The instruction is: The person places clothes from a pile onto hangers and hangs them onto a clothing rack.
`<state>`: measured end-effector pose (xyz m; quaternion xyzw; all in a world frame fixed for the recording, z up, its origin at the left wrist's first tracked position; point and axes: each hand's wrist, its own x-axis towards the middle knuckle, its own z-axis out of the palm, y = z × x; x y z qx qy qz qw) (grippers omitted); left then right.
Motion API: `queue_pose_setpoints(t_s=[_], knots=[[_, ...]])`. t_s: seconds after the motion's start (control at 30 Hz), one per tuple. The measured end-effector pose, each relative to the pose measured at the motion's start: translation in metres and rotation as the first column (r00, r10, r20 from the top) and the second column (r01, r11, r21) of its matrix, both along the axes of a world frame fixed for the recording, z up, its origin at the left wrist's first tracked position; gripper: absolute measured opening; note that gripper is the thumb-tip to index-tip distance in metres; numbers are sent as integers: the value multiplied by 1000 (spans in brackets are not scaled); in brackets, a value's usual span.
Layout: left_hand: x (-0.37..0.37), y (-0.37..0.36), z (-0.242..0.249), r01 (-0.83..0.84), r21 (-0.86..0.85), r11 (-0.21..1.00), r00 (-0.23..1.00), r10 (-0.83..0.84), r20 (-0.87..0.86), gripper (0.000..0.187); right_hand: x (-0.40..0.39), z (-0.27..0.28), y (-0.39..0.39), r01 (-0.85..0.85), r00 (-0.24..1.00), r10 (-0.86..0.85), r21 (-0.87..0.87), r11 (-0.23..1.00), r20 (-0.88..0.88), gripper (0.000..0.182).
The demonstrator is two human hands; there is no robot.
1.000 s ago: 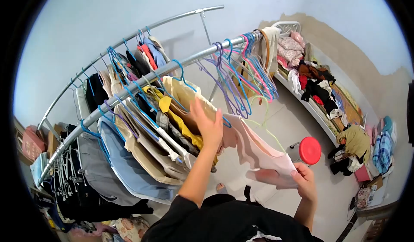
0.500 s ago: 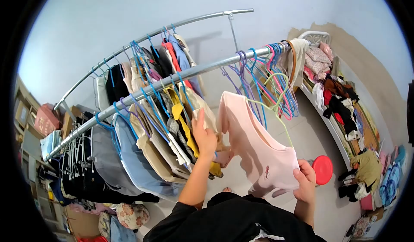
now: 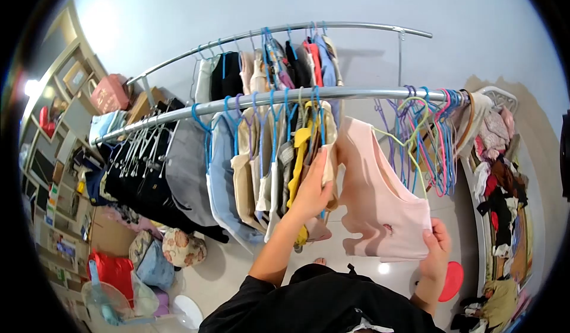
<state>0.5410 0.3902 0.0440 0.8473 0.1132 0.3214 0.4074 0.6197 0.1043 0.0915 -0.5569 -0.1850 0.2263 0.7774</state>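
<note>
A pale pink sleeveless top point(image 3: 380, 214) hangs on a light green hanger point(image 3: 415, 149). My right hand point(image 3: 437, 247) pinches the top's right edge, low under the armhole. The hanger's hook overlaps the front metal rail point(image 3: 356, 93) in this view. My left hand point(image 3: 312, 190) lies against the row of hanging clothes, fingers stretched upward, beside a cream garment point(image 3: 328, 131) and a yellow one point(image 3: 300, 155). Left of it hang a light blue shirt point(image 3: 224, 166) and a grey garment point(image 3: 189, 166). Bare purple, blue and pink hangers point(image 3: 442, 149) crowd the rail's right part.
Behind runs a second rail point(image 3: 380, 27) of clothes. A bed point(image 3: 484, 226) heaped with clothing stands at right, with a red round lid-like thing point(image 3: 452, 281) on the floor nearby. Shelves point(image 3: 59, 172), bags and a red bag point(image 3: 116, 276) fill the left side.
The view has swung left, so the rails sit lower and further right. The pink top has come up closer to the rail, its hanger hook now overlapping it. My left hand stays by the clothes.
</note>
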Motion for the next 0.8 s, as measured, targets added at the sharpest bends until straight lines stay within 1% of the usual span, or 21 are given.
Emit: queue_pose_setpoints(t_s=[0.07, 0.1, 0.13, 0.17, 0.2, 0.23, 0.27, 0.3, 0.33, 0.37, 0.4, 0.47, 0.5, 0.53, 0.6, 0.63, 0.67, 0.7, 0.73, 0.77, 0.8], knots=[[-12, -2, 3, -78, 64, 995, 992, 70, 109, 59, 10, 5, -18, 38, 998, -31, -126, 991, 58, 18], [-18, 0, -4, -219, 108, 970, 965, 199, 172, 52, 15, 11, -29, 27, 998, -20, -128, 991, 52, 18], [-25, 0, -4, -364, 123, 923, 911, 325, 252, 45, 19, 19, -44, -40, 993, 62, -207, 977, 100, 17], [-33, 1, -1, -445, 179, 877, 887, 404, 226, 43, 23, 26, -59, -98, 980, 143, -288, 953, 139, 16], [-41, 3, 1, -517, 238, 822, 854, 477, 206, 41, 28, 30, -73, -156, 968, 211, -327, 932, 138, 16], [-46, 7, -6, -509, 195, 839, 860, 487, 152, 41, 32, 35, -84, -219, 948, 279, -327, 919, 149, 16], [-51, 9, -14, -512, 195, 836, 858, 492, 145, 41, 37, 36, -92, -285, 922, 350, -326, 901, 163, 16], [-56, 10, -21, -463, 177, 868, 886, 451, 108, 41, 43, 32, -98, -294, 920, 359, -326, 898, 159, 16], [-60, 9, -27, -414, 156, 897, 910, 407, 72, 42, 48, 27, -103, -353, 902, 413, -338, 872, 123, 17], [-63, 7, -30, -299, -85, 950, 951, 305, 57, 43, 53, 20, -107, -412, 880, 467, -348, 842, 87, 17], [-67, 4, -33, -202, -299, 933, 973, 227, 50, 42, 54, 15, -105, -423, 875, 476, -345, 838, 84, 17], [-76, 2, -38, -13, -532, 847, 980, 116, 161, 41, 58, 2, -99, -555, 817, 574, -340, 760, -50, 19], [-83, 4, -40, -5, -551, 834, 977, 121, 174, 41, 61, -6, -95, -670, 737, 669, -224, 707, -93, 20], [-88, 6, -43, 22, -592, 806, 965, 137, 223, 39, 62, -10, -92, -682, 726, 681, -218, 698, -93, 20], [-100, 10, -39, -109, -607, 787, 935, 289, 207, 37, 61, -15, -85, -762, 647, 755, -137, 634, -108, 21], [-105, 14, -32, -157, -606, 780, 938, 310, 156, 36, 62, -19, -83, -796, 605, 793, -100, 597, -76, 22], [-110, 26, -46, -211, -518, 829, 926, 339, 165, 33, 58, -19, -81, -805, 593, 802, -96, 586, -73, 22], [-113, 29, -41, -382, -312, 870, 905, 421, 64, 31, 53, -18, -77, -789, 615, 781, -92, 608, -107, 23], [-113, 32, -36, -515, -77, 854, 857, 515, -16, 29, 50, -18, -74, -772, 636, 759, -91, 630, -140, 25], [-112, 34, -31, -526, -73, 847, 850, 527, -11, 29, 51, -23, -74, -791, 612, 781, -106, 603, -126, 25], [-111, 37, -25, -596, 284, 751, 775, 631, -39, 28, 50, -24, -71, -797, 604, 787, -101, 596, -122, 25]])
